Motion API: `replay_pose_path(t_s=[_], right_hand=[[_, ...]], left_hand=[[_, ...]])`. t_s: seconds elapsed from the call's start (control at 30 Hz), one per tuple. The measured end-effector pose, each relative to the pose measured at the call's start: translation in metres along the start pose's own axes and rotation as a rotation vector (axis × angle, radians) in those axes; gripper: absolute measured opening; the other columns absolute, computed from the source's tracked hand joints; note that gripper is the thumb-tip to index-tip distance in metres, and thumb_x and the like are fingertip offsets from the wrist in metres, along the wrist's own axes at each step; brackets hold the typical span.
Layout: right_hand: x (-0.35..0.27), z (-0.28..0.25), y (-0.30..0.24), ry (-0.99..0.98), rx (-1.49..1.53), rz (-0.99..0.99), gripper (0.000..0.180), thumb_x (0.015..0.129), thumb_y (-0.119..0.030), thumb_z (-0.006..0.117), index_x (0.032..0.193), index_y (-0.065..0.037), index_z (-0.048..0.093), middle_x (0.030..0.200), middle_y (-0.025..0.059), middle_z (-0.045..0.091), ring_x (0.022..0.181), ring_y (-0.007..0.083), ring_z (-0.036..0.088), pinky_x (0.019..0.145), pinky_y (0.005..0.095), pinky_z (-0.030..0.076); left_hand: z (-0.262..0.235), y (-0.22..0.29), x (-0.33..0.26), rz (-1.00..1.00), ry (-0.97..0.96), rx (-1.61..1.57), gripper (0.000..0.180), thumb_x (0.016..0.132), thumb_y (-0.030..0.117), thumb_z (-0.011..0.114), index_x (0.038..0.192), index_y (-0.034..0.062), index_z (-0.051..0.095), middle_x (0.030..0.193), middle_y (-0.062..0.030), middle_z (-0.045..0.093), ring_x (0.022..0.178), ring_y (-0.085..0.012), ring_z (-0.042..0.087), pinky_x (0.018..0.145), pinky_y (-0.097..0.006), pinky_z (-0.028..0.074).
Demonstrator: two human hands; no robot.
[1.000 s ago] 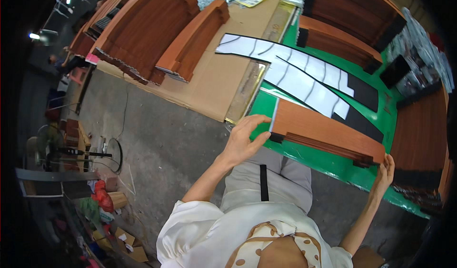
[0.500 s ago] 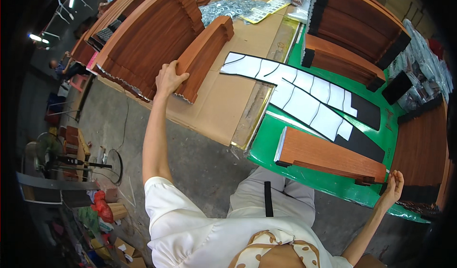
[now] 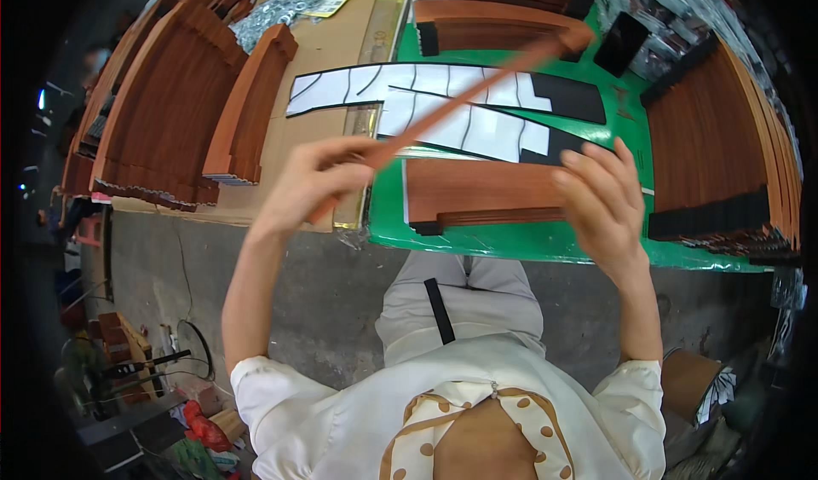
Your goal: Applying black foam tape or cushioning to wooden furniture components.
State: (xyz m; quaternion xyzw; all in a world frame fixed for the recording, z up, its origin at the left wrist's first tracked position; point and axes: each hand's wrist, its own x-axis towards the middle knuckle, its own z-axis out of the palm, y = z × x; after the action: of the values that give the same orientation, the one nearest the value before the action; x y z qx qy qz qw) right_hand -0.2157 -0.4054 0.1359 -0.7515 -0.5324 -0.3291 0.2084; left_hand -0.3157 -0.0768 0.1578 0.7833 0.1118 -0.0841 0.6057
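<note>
My left hand [image 3: 319,177] is closed on one end of a long, thin reddish-brown wood-grain panel [image 3: 464,96]. The panel is blurred, seen nearly edge-on, and slants up to the right above the table. Its far end passes over another brown stack at the back. My right hand [image 3: 601,203] is open, fingers apart, at the right end of a low stack of brown panels [image 3: 486,182]. Whether its fingertips touch that stack I cannot tell. Behind the low stack lie two black strips with white segmented faces, a far one [image 3: 434,79] and a near one [image 3: 477,126].
Brown panel stacks stand at the left [image 3: 170,113], beside a smaller stack [image 3: 247,113] on cardboard. Another tall stack [image 3: 703,139] stands on the right of the green tabletop [image 3: 511,245]. Loose metal pieces [image 3: 285,11] and a black phone-like slab [image 3: 620,43] lie farther back.
My left hand has left the small left stack and come toward the middle, now with a panel in it. My right hand has moved left and up from the low stack's corner.
</note>
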Motion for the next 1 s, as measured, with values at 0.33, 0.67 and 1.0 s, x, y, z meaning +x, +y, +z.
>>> replay_pose_path(t_s=[0.33, 0.67, 1.0], right_hand=[[-0.018, 0.0, 0.013, -0.219, 0.065, 0.117, 0.026, 0.074, -0.01, 0.067, 0.099, -0.007, 0.062, 0.09, 0.003, 0.064, 0.081, 0.0194, 0.06, 0.077, 0.0333, 0.046], [-0.017, 0.015, 0.035, -0.462, 0.281, 0.275, 0.034, 0.071, -0.013, 0.072, 0.103, -0.007, 0.062, 0.09, 0.0056, 0.063, 0.083, 0.0243, 0.059, 0.074, 0.0357, 0.045], [0.035, 0.058, 0.157, -0.713, 0.342, 0.376, 0.025, 0.083, -0.01, 0.061, 0.106, 0.0, 0.06, 0.094, 0.014, 0.064, 0.086, 0.0308, 0.062, 0.076, 0.0374, 0.049]], left_hand=[[0.076, 0.023, 0.03, 0.042, -0.397, 0.225, 0.048, 0.083, 0.033, 0.066, 0.114, -0.0029, 0.062, 0.096, -0.0109, 0.066, 0.083, -0.0161, 0.06, 0.074, -0.03, 0.048], [0.061, 0.004, 0.033, 0.266, -0.172, 0.338, 0.048, 0.076, 0.03, 0.073, 0.109, -0.0043, 0.063, 0.101, -0.0147, 0.068, 0.093, -0.021, 0.064, 0.086, -0.033, 0.049], [0.024, -0.02, 0.087, 0.442, -0.369, 0.007, 0.066, 0.076, 0.045, 0.071, 0.122, 0.0002, 0.056, 0.117, -0.0155, 0.063, 0.112, -0.0305, 0.059, 0.095, -0.038, 0.044]])
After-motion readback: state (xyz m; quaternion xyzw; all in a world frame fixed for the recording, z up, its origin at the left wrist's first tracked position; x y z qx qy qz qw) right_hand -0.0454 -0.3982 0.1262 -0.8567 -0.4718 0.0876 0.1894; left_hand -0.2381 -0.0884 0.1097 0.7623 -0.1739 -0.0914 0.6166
